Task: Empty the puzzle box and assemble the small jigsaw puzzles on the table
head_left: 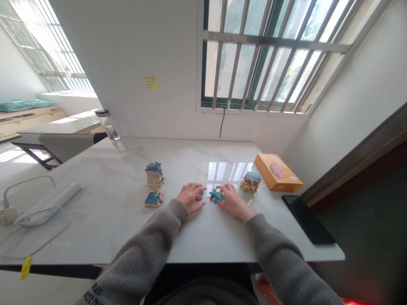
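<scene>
Grey knit sleeves (143,254) reach across a white marble worktop (95,228), past an orange box (278,173) and three stacks of jigsaw pieces (154,176). Between the stacks, the left hand (190,197) and right hand (233,202) rest close together, their fingers (195,188) slightly spread, at a small red piece (199,195) and a teal piece (215,195); whether either hand grips, one cannot tell.

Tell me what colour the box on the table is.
The box is orange with a pink picture on top; it shows best in the head view.
</scene>
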Action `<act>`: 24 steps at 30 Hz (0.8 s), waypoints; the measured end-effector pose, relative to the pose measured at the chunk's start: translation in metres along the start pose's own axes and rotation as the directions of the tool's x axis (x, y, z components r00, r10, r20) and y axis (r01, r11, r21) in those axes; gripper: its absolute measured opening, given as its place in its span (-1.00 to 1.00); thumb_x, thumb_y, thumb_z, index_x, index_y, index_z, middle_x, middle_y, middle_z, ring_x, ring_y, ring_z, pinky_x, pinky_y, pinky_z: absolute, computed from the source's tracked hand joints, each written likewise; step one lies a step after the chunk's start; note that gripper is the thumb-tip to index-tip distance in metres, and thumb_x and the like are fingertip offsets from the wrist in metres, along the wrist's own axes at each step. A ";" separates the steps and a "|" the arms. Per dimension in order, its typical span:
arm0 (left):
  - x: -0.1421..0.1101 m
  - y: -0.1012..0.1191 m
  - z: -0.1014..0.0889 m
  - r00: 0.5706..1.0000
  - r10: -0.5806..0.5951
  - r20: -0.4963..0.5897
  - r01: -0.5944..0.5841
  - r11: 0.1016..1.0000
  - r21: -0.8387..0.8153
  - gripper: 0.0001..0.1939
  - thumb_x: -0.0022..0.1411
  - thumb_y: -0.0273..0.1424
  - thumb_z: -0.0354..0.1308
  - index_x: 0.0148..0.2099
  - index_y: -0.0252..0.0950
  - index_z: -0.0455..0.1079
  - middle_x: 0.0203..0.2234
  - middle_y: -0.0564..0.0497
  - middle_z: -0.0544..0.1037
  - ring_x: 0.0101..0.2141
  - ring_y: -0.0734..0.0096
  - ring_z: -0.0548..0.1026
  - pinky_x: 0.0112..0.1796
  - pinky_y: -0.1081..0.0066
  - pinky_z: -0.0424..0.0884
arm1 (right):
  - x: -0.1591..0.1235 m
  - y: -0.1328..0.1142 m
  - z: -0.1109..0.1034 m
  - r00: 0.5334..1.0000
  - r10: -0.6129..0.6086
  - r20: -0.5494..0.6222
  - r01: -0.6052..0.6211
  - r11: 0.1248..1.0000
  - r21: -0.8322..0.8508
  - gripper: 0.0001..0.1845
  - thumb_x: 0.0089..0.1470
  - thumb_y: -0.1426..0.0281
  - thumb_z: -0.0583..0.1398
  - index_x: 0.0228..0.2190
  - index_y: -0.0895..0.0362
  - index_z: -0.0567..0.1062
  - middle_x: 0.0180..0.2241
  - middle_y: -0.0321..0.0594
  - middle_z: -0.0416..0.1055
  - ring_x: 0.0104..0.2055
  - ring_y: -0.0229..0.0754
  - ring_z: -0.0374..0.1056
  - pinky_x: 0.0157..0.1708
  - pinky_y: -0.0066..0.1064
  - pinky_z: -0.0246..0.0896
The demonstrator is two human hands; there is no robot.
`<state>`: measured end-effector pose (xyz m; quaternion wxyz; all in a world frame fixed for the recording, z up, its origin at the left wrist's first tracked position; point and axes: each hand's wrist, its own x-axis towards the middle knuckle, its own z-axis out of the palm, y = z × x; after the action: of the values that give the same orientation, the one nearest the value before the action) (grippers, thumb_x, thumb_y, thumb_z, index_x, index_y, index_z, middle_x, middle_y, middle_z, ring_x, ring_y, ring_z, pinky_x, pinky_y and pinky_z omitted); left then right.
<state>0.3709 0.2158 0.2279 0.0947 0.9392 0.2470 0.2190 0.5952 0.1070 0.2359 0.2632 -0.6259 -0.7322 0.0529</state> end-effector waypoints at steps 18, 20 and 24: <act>0.008 0.014 -0.001 0.987 0.151 0.052 -0.154 0.987 0.052 -0.83 0.04 -0.39 0.23 -0.27 -0.23 0.36 -0.25 -0.04 0.57 -0.16 0.17 0.47 0.00 0.16 0.27 | -0.005 -0.012 0.000 0.990 -0.142 0.022 0.136 0.972 0.190 -0.63 0.09 0.42 0.28 -0.04 0.04 0.43 -0.06 -0.14 0.41 -0.01 -0.10 0.37 0.04 -0.22 0.31; 0.007 0.014 -0.002 0.992 0.119 0.032 -0.119 0.993 -0.008 -0.82 0.01 -0.40 0.24 -0.29 -0.23 0.34 -0.27 -0.02 0.57 -0.19 0.19 0.48 -0.03 0.17 0.30 | -0.006 -0.013 0.000 0.989 -0.146 0.005 0.142 0.969 0.202 -0.68 0.13 0.40 0.26 -0.06 0.03 0.44 -0.07 -0.16 0.43 -0.01 -0.10 0.37 0.04 -0.20 0.30; 0.004 0.009 -0.006 0.995 0.081 -0.067 -0.090 0.984 -0.155 -0.62 0.06 -0.39 0.22 -0.03 -0.22 0.35 -0.12 -0.06 0.56 -0.08 0.19 0.49 0.04 0.17 0.32 | -0.004 -0.015 -0.008 0.974 -0.184 -0.132 0.199 0.974 0.111 -0.71 0.18 0.35 0.24 -0.04 0.02 0.45 -0.09 -0.15 0.48 -0.01 -0.06 0.35 0.03 -0.17 0.28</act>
<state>0.3752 0.2111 0.2374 0.1516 0.9315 0.1912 0.2698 0.5859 0.0977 0.2475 0.3490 -0.5368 -0.7674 0.0346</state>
